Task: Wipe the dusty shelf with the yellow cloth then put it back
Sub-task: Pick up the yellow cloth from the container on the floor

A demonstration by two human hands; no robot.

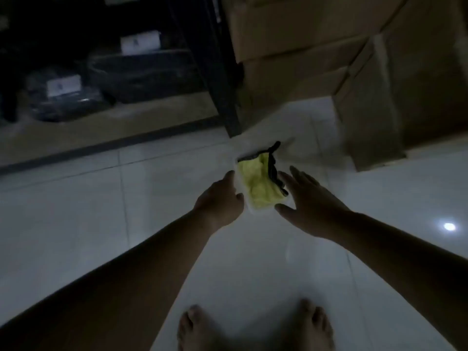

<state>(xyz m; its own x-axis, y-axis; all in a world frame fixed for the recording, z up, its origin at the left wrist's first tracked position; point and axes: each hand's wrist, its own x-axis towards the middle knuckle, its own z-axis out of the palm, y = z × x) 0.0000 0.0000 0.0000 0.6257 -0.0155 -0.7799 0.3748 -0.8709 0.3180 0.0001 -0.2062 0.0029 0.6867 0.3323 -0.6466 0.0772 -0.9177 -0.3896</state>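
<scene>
A yellow cloth (258,183) with a dark trim lies in a shallow white tray (239,182) on the pale tiled floor. My left hand (219,201) touches the tray's left rim; whether it grips the rim is hard to tell. To the right of the tray my right hand (307,198) hovers with fingers spread, holding nothing. The low wooden shelf (106,127) with a dark metal frame runs along the upper left, dim and dusty-looking.
Dark wrapped packages with white labels (63,96) sit on the shelf. A black upright post (225,97) stands behind the tray. Stacked cardboard boxes (367,72) fill the upper right. My bare feet (253,328) stand on the tiled floor at the bottom.
</scene>
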